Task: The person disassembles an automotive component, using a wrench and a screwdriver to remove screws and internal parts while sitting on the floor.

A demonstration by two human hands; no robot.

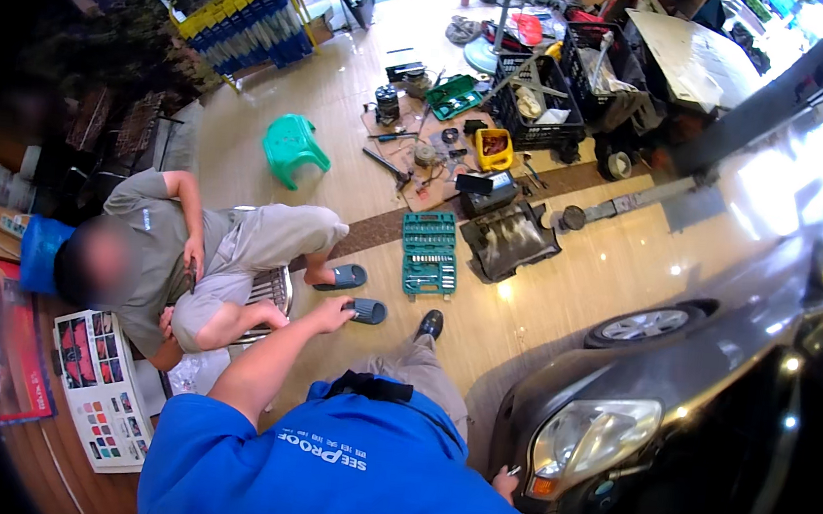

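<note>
My left arm reaches out over the floor, and my left hand [332, 315] is closed, its fingers curled, with nothing visible in it. It appears just beside the seated person's dark slipper [365, 311]. At my right side, my right hand [506, 482] is closed on a small silvery metal piece [514, 472], too small to name. That hand is next to the headlight [594, 443] of a grey car [548, 381]; whether it touches the car I cannot tell. On the floor ahead lies a green socket set case [430, 253], opened out, with metal sockets in it.
A seated person [151, 232] in grey sits on a metal chair at the left, holding a phone. Ahead are a green stool [293, 149], a dark metal cover [509, 240], a yellow container [493, 149], scattered tools and black crates [540, 131]. A jack arm [635, 201] lies toward the car.
</note>
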